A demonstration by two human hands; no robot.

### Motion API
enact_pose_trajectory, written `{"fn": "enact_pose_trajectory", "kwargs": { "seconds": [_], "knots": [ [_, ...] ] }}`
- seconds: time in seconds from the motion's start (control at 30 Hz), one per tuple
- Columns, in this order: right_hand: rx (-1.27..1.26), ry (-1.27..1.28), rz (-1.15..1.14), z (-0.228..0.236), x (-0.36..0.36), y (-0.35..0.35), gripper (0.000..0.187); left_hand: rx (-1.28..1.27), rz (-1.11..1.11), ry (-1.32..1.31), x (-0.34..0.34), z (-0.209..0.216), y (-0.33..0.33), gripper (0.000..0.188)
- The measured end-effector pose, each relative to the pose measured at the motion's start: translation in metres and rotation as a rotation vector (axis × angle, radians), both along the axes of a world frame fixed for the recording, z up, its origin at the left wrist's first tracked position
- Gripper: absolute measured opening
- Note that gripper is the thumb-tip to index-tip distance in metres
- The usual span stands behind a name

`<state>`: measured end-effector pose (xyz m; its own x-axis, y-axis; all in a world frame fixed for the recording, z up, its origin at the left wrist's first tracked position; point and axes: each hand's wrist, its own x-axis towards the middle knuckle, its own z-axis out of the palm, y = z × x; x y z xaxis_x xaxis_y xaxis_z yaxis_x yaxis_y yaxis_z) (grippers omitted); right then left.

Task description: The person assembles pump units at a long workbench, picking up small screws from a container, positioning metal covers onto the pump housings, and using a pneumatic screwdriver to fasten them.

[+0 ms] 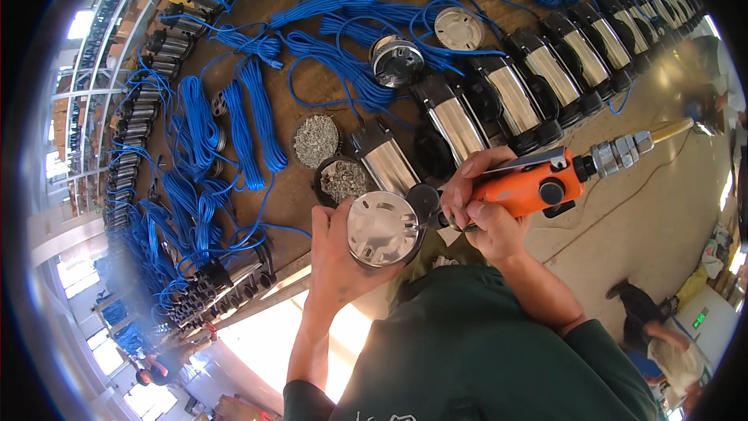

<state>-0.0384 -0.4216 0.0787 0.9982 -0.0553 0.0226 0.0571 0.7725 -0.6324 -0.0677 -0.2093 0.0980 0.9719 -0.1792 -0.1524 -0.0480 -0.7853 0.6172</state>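
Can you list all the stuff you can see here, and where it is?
Pump: one, silver with round end cap, at bench edge.
Pumps in row: many, silver and black, along the bench.
Cable bundles: many, blue, across the bench.
Bowls of screws: two, grey, beside the held pump.
Loose cap: one, pale, far side.
Power screwdriver: one, orange, tip at the cap.
Left hand: grips the pump.
Right hand: holds the screwdriver.

Single head-worn fisheye view, looking steeply down over the person's chest, close on both hands at centre, workbench (312,187) stretching away above, floor (662,210) at right, edges bent toward the rim
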Motion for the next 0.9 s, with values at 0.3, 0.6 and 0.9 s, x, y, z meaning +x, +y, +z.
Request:
{"fn": "enact_pose_trajectory", "kwargs": {
  "seconds": [0.3, 0.6, 0.9],
  "knots": [
    [-0.039, 0.018, 0.016, 0.003, 0.002, 0.009, 0.037, 0.018, 0.007, -0.027, -0.006, -0.002, 0.002, 0.097],
    [-0.413, -0.104, 0.231, 0.016, 0.001, 0.014, 0.026, -0.056, 0.100, -0.046, -0.017, -0.012, 0.004, 0.099],
    [-0.464, -0.136, 0.163, 0.020, 0.006, 0.023, 0.029, -0.152, 0.116, -0.037, -0.017, -0.020, 0.011, 0.097]
  ]
}}
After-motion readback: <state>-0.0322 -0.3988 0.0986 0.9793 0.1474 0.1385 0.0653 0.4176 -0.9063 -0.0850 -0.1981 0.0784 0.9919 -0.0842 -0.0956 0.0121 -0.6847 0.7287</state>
